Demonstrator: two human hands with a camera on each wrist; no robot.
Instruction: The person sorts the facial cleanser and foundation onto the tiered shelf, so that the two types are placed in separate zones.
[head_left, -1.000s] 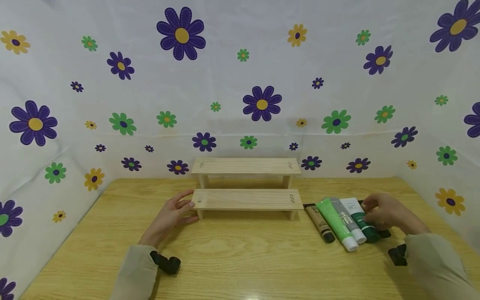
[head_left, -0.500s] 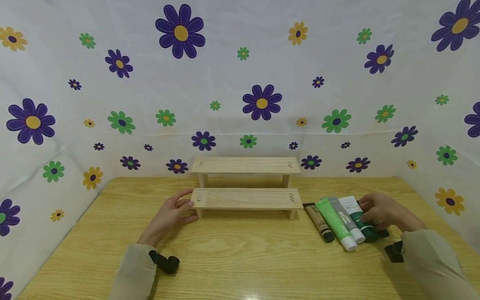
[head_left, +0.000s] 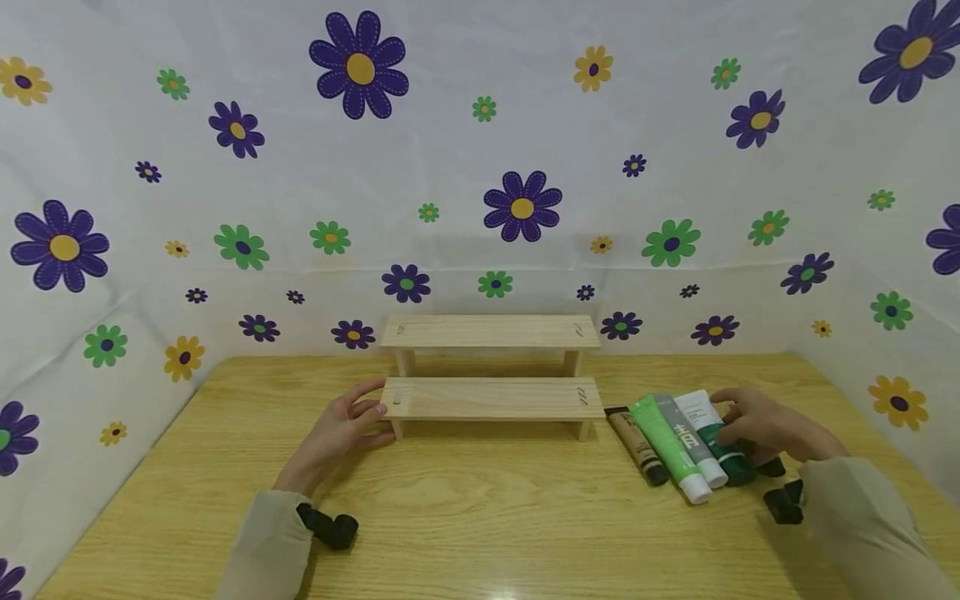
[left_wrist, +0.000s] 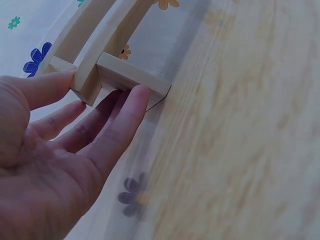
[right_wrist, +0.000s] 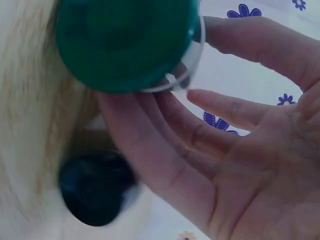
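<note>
A two-step wooden display stand [head_left: 491, 397] stands at the back of the table. My left hand [head_left: 341, 432] holds its lower step by the left end; in the left wrist view the thumb [left_wrist: 50, 89] presses the board's end and the fingers lie by the leg. At the right, my right hand [head_left: 768, 423] grips a white and dark green squeeze tube [head_left: 708, 425], and the right wrist view shows its green cap [right_wrist: 127, 42] with fingers reaching round behind it. A black-capped tube [right_wrist: 97, 187] lies below that hand, mostly hidden from the head.
Left of the gripped tube lie a grey tube [head_left: 693, 442], a light green tube [head_left: 667, 442] with a white cap and a brown tube [head_left: 636, 446] with a black cap. Behind the wooden table [head_left: 480, 517] hangs a white flowered cloth [head_left: 450, 150], which also closes off both sides.
The right hand has shifted slightly left, its fingers closing in on the white and green tube, which has moved a little with them. The left hand keeps its place on the stand.
</note>
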